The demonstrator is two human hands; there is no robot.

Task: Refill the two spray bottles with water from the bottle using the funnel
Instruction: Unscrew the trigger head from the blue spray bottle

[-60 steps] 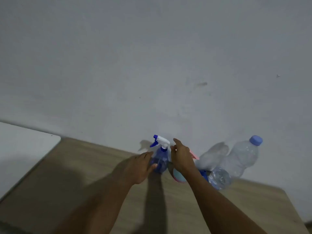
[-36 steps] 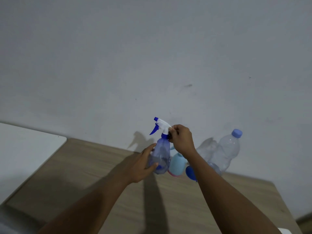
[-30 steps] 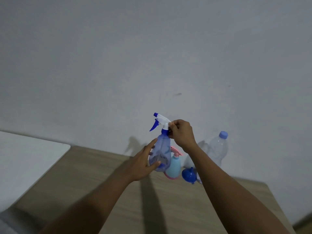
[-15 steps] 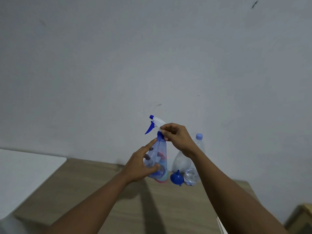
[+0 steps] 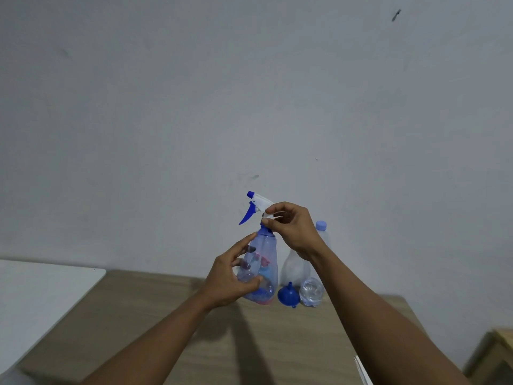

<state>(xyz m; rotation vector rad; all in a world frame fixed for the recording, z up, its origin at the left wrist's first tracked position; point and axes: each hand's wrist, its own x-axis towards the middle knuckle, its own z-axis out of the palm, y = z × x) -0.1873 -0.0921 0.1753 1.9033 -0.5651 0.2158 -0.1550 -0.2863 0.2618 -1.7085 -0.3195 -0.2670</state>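
Observation:
My left hand [image 5: 229, 282] grips the body of a translucent blue spray bottle [image 5: 268, 262], held upright above the wooden table [image 5: 172, 329]. Its white and blue trigger head [image 5: 256, 204] points left, and my right hand [image 5: 294, 227] pinches the head at its collar. A second spray bottle, light blue with pink, shows only dimly through the held bottle. A blue funnel [image 5: 288, 294] lies on the table to the right, next to a clear water bottle [image 5: 309, 269] with a pale blue cap, leaning towards the wall.
A grey wall rises right behind the table. A white surface [image 5: 41, 290] adjoins the table on the left. A wooden piece of furniture [image 5: 494, 354] shows at the lower right, and a thin white edge [image 5: 362, 370] sits near the table's front right.
Both hands took hold of the blue spray bottle and lifted it off the table. The view has swung, so the funnel and water bottle now appear closer to the held bottle.

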